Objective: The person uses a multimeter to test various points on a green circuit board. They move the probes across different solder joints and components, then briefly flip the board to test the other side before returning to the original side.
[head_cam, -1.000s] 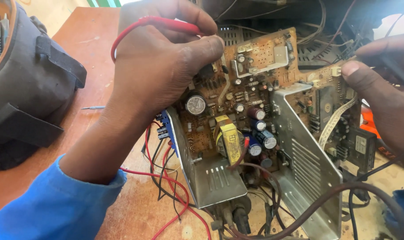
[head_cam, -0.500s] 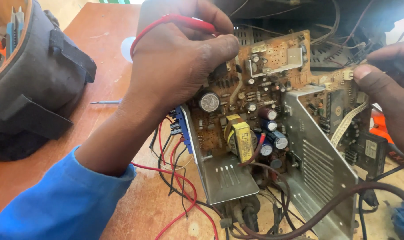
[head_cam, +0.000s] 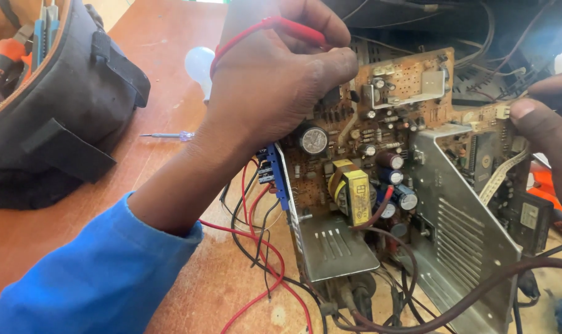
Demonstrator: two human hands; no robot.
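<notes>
Wood table (head_cam: 170,55) w/ bag (head_cam: 52,124), bulb (head_cam: 199,65), screwdriver (head_cam: 170,135), board (head_cam: 380,161)

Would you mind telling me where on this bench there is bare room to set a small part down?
Bare wood shows on the table between the tool bag, the white bulb and the small screwdriver. Another patch lies below the bag, beside the blue sleeve. Right of the left hand, the circuit board and loose wires crowd everything.

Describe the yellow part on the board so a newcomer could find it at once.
Start at the brown circuit board under the left hand. Near its lower edge, above the grey metal plate, sits the transformer: boxy and yellow-taped, unlike the round capacitors beside it.
</notes>
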